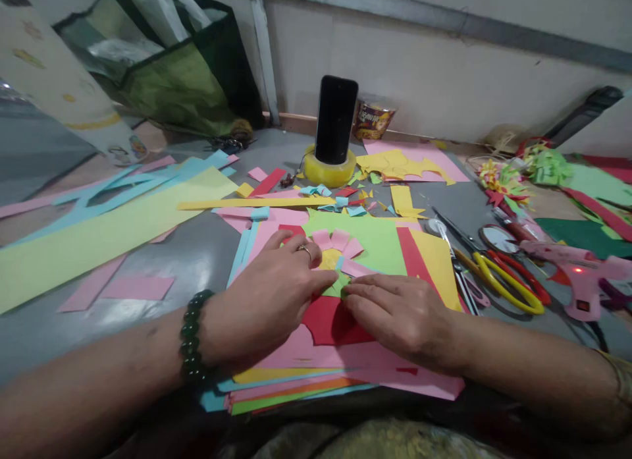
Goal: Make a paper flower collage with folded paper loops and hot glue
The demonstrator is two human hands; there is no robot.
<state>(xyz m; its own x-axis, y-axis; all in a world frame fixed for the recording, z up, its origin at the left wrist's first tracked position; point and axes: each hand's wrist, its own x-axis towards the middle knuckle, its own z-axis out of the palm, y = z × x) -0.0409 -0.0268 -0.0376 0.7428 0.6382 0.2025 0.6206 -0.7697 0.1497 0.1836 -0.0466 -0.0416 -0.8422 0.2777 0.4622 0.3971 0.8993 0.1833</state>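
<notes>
A paper flower with curled pink petals round a yellow centre lies on a light green sheet. My left hand is curled over its left side, ring finger and thumb close to the centre. From the other side my right hand presses its fingers together at the flower's lower edge, beside a pink strip with a pale blue end. The fingers partly hide the lower petals and small green bits. Under both hands is a stack of coloured paper, with a red piece and pink sheets on top.
A phone stands upright in a yellow tape roll beyond the stack. Scissors and a pink glue gun with a lit red light lie at right. Long paper strips spread leftward. A green bag stands behind them.
</notes>
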